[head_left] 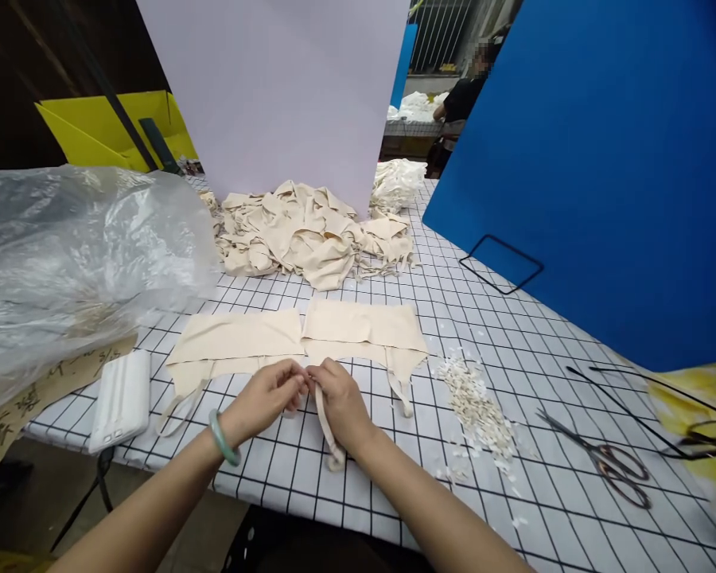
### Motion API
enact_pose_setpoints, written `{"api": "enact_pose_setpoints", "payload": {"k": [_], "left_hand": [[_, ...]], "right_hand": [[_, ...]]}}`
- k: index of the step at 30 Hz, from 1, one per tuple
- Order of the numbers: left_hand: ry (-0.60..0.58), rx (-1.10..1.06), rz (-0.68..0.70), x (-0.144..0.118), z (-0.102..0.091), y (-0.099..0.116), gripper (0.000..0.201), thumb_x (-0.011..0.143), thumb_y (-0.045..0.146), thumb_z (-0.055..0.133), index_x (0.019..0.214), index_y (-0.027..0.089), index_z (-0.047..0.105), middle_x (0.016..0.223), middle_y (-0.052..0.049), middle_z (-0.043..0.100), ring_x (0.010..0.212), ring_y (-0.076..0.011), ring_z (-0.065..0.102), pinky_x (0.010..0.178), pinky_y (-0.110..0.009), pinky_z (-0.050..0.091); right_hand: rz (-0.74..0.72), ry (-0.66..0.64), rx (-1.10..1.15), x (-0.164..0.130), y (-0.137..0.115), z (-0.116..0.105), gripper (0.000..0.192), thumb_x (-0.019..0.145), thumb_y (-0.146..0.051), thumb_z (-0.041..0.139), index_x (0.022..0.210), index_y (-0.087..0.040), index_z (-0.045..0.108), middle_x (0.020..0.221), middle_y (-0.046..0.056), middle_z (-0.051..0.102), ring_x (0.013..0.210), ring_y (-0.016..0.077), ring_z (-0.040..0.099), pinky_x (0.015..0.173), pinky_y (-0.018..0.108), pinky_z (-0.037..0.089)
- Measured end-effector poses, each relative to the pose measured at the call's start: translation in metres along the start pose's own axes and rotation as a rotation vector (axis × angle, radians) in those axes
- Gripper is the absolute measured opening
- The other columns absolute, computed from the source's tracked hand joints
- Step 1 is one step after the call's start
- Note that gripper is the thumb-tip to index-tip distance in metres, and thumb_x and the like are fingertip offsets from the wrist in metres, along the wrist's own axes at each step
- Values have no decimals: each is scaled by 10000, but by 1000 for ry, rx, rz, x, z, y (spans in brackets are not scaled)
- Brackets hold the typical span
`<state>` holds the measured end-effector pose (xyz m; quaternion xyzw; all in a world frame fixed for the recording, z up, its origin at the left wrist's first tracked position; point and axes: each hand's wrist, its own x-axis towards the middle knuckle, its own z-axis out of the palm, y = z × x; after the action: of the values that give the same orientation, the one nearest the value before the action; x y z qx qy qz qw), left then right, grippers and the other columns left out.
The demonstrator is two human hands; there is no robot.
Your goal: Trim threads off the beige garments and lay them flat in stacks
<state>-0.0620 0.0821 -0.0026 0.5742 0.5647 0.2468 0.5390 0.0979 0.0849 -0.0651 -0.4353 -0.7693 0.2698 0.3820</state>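
Note:
Two beige fabric pieces with narrow straps lie side by side on the table: the left piece [239, 334] and the right piece [363, 322]. My right hand [341, 402] is closed on a thin beige strap [323, 418], whose looped end hangs toward the table's front edge. My left hand [268, 402], with a pale green bangle [223, 438] at the wrist, has its fingers curled together, fingertips meeting those of my right hand. What the left fingertips pinch is hidden or too small to tell.
A beige fabric heap [298, 231] lies behind. Small whitish scraps [477, 406], scissors [602, 461] and eyeglasses [686, 438] are on the right. A white power bank [121, 398] and clear plastic bag [95, 255] sit left. A blue board [602, 175] leans in; a person sits beyond.

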Motion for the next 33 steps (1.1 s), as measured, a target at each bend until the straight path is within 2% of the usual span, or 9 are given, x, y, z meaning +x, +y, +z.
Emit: {"api": "enact_pose_setpoints", "payload": {"k": [3,9,11,15,19,22,26,29,33], "left_hand": [[130,116,79,10,-4,-7,203,845,292,538,973,174,642,731,-4,598,657,-138,541,581,-241,438],[-171,-100,80,25,2,-23,380,794,335,674,1134,167,698,746,8,604,575,-88,469,523,-208,374],[-185,-144,117,27,10,-26,333,809,381,676,1047,157,742,779,-21,654,661,-121,555,599,-226,436],[-65,-78,162,29,23,-27,265,806,381,660,813,144,777,776,-54,708,760,-178,623,706,-266,483],[-32,-49,102,30,26,-26,217,788,348,652,802,167,771,791,-46,726,780,-190,636,738,-290,490],[-34,-66,80,31,27,-27,222,793,358,640,800,175,766,820,-49,734,818,-206,650,772,-314,496],[-36,-23,83,32,31,-27,214,801,343,626,789,179,763,830,-52,721,838,-214,648,786,-327,495],[77,100,144,33,29,-17,218,818,317,610,916,195,762,828,-42,664,771,-190,605,738,-324,493],[335,94,338,35,23,13,284,887,294,537,1112,194,677,956,-54,599,743,-153,555,686,-296,495]], "right_hand": [[35,44,117,0,5,-1,142,945,-218,547,1018,-195,665,799,23,560,731,171,550,673,291,454],[197,45,234,-9,4,-14,67,873,-279,640,892,-215,647,721,-20,482,618,136,463,579,258,416],[248,24,280,-7,3,-23,91,854,-304,655,840,-215,670,727,-8,524,639,140,488,600,265,428],[375,-43,449,9,8,-48,222,833,-411,663,798,-206,740,789,37,651,719,166,575,656,291,469],[636,-52,585,37,25,-75,419,754,-565,710,836,-157,759,626,-6,571,530,103,468,522,253,391],[740,-5,708,55,37,-84,473,662,-586,782,796,-135,733,563,-40,497,507,83,431,519,240,372],[735,113,810,67,40,-83,499,605,-613,798,750,-158,652,668,-21,547,618,104,509,608,245,444],[705,87,892,65,27,-82,494,653,-616,763,839,-187,604,639,-47,532,584,103,504,612,257,463],[724,-170,1018,54,-1,-80,330,825,-538,612,893,-223,541,518,-107,378,434,62,224,430,193,254]]}}
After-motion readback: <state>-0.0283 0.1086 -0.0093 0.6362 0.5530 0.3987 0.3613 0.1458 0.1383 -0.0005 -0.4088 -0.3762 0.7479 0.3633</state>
